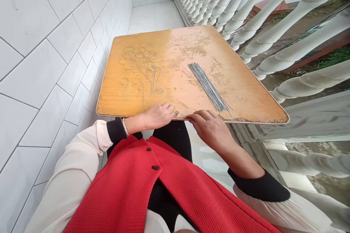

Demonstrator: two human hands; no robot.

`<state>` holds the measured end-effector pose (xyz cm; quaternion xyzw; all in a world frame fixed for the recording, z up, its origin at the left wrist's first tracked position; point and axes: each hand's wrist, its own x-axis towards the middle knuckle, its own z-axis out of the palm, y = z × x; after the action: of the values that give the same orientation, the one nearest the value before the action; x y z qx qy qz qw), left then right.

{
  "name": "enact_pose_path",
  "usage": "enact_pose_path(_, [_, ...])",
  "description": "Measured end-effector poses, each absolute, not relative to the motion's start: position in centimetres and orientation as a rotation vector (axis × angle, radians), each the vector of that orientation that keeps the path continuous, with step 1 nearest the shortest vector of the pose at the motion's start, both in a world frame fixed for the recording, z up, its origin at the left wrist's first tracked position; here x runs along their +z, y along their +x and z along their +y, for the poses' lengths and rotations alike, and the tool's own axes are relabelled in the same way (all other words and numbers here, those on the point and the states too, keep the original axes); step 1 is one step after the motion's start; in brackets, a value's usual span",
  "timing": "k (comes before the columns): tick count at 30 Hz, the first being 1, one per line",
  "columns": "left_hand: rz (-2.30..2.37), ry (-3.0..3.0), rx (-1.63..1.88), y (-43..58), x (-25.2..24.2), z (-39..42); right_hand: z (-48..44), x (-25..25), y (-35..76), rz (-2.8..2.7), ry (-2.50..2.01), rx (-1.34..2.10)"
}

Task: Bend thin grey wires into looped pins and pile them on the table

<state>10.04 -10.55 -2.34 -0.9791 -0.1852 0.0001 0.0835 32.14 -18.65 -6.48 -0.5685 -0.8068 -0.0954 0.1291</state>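
Both hands work at the near edge of a worn wooden table (131, 105). My left hand (160, 115) is closed, its fingertips pinching a thin metal wire (181, 114). Just to the right, my right hand (209, 127) pinches the same wire between thumb and fingers. The short stretch between the hands shows a small bend or loop; the rest is mostly hidden by my fingers. Beyond my right hand lies a bundle of straight grey wires (209, 87). Past my left hand are several bent wire pieces with looped ends (142, 58), spread in a loose pile.
A little heap of small metal bits (160, 90) sits near the bent wires. White tiled wall (43, 65) runs close along the left. White balusters (262, 43) line the right side. The tabletop's right half has peeling, stained patches, and its front edge is chipped.
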Motion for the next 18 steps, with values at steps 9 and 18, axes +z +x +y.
enact_pose_path(9, [-0.511,-2.878,-0.167,8.8,-3.6,-11.7,-18.6,-6.1,32.1,-2.418,-1.643,-0.304])
enact_pose_path(18, [-0.614,-2.876,-0.122,9.3,-3.7,-12.1,-18.7,-5.0,31.5,-2.479,-1.743,-0.369])
